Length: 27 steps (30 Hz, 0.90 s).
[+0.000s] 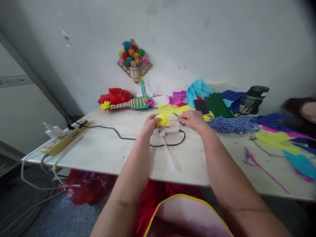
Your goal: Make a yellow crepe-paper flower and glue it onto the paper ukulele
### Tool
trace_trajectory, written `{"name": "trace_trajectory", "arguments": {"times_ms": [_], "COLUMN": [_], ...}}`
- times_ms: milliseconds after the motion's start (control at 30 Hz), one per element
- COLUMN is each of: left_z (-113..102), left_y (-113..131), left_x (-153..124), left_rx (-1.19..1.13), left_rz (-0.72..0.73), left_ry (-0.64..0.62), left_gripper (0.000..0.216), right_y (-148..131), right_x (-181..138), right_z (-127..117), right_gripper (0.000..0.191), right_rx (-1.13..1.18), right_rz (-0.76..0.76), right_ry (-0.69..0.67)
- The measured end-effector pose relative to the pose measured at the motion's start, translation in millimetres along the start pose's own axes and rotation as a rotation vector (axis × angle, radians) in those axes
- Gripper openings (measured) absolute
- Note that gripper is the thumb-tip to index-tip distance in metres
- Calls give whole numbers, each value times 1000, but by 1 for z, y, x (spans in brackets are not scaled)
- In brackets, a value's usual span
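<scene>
**Holding a yellow paper flower point(162, 120) near a white glue gun point(172, 130)**

Reaching across a pale worktop point(98, 148) with both bare arms. Pinching the flower just beyond the glue gun, with the left grip point(150, 124) closed on its near side. Beyond the glue gun and slightly to its right, holding a thin stick point(172, 120) in the right grip point(193, 119), with fingers drawn together and the tip towards the flower. Also at those fingers, scissors point(175, 115), partly hidden; impossible to tell whether held or lying behind.

Trailing from the glue gun, a black cable point(112, 127), leading left to a yellowish power strip point(64, 140). Behind the glue gun and to its left, a green guitar-shaped craft point(139, 103) and a red plastic bag point(115, 95). Beyond it to the right, a dark phone point(201, 106), folded green paper point(218, 104), tangled blue-grey string point(232, 125) and a dark bottle point(252, 99). High behind it, on the wall, a basket of colourful flowers point(134, 57).
</scene>
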<state>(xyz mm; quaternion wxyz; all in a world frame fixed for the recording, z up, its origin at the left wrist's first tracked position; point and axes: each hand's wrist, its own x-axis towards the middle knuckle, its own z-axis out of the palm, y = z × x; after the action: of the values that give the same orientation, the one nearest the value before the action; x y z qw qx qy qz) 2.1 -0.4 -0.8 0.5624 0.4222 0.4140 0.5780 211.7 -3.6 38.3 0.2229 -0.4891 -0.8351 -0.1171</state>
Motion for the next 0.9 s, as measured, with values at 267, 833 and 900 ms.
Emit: {"name": "trace_trajectory", "arguments": {"times_ms": [267,833,900], "left_z": [0,2,2], "left_y": [0,1,2], "left_x": [0,-3,-4], "left_rx": [-20,-17,-14], "left_rz": [5,12,13], "left_ry": [-20,-41,-41], "left_gripper": [35,33,32], "right_y": [-1,-4,-4], "right_x": [0,2,1], "right_z": [-3,9,9], "right_gripper": [25,27,28], "right_rx": [14,88,90], "right_rz": [48,51,57], "right_ry": [-73,-86,-86]}}
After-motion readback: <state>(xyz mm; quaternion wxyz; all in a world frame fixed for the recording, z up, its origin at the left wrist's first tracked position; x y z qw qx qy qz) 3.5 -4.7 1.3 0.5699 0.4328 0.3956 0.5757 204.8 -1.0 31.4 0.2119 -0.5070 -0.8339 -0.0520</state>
